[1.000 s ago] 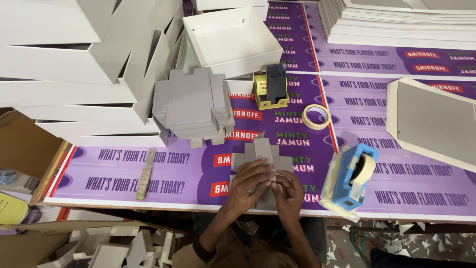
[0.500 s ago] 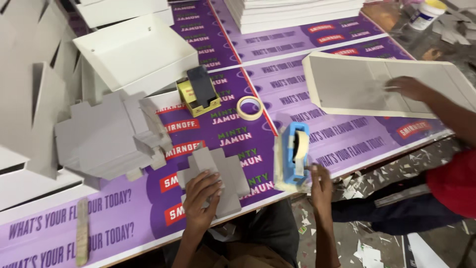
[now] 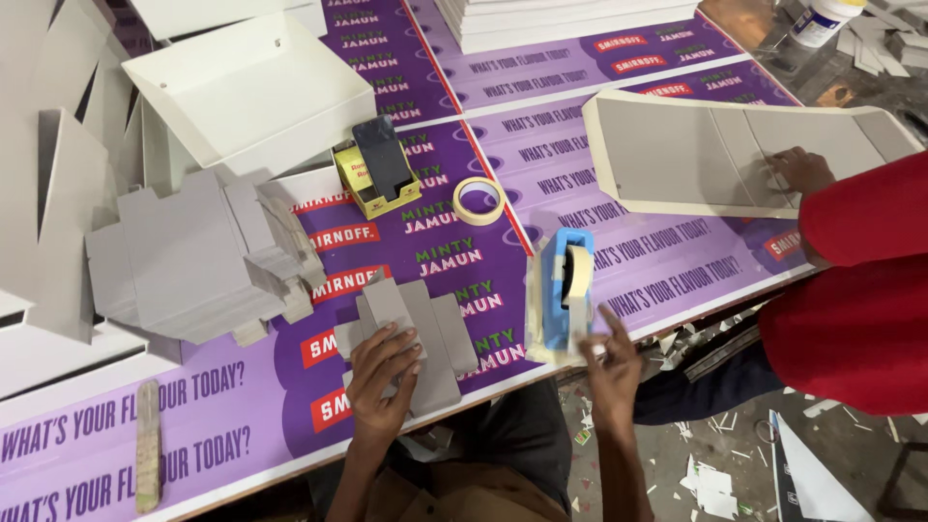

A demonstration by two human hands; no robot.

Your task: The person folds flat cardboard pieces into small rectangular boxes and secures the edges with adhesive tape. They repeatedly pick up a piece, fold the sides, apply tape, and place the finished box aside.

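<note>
- The table point(image 3: 242, 425) is covered with shiny purple printed sheets, and its near edge runs slanted across the view.
- The floor point(image 3: 715, 474) beside the table is grey and dirty, with little white paper scraps all over it.
- An open white box tray point(image 3: 246, 92) sits at the far side of the table. It looks empty inside.
- A small yellow box point(image 3: 372, 188) sits near it, with a dark phone point(image 3: 382, 155) standing in it.
- A blue tape holder point(image 3: 563, 290) stands near the table edge with a roll of pale tape in it.
- A loose ring of pale tape point(image 3: 479, 200) lies flat, well apart from the hands.
- The left hand point(image 3: 382, 372) lies flat with fingers spread on a grey cardboard piece point(image 3: 425, 333). It presses on it and does not close around it.
- That cardboard piece is flat, dull and cut with flaps, and it lies near the table edge, between the pile and the tape holder.
- The right hand point(image 3: 611, 362) is at the foot of the tape holder, fingertips pinching at the end of the tape there. I cannot tell how tight the pinch is.
- The two hands are apart.
- A thick pile of grey cardboard cut-outs point(image 3: 198, 256) sits to the left.
- A wooden stick point(image 3: 147, 445) lies flat near the edge.
- Another person in a red top point(image 3: 860, 290) presses a hand point(image 3: 800, 169) on a big flat grey board with a cream rim point(image 3: 677, 155).
- A stack of white boards point(image 3: 570, 17) lies at the far end.
</note>
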